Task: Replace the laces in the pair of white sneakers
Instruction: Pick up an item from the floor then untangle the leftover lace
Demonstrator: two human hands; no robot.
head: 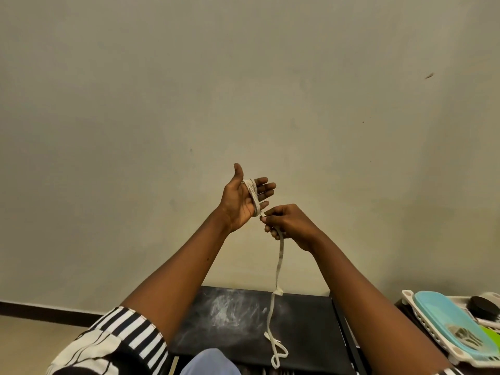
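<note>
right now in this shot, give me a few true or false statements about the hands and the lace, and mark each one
1. The white lace is wound round the fingers of the left hand. True.
2. The right hand is empty. False: it pinches the lace just below the left hand.
3. The lace hangs down and its loose end lies in loops on the black table. True.
4. A white sneaker stands on the table. False: no sneaker is in view.
5. The teal tray sits to the left of the table. False: it is on the right.
</note>
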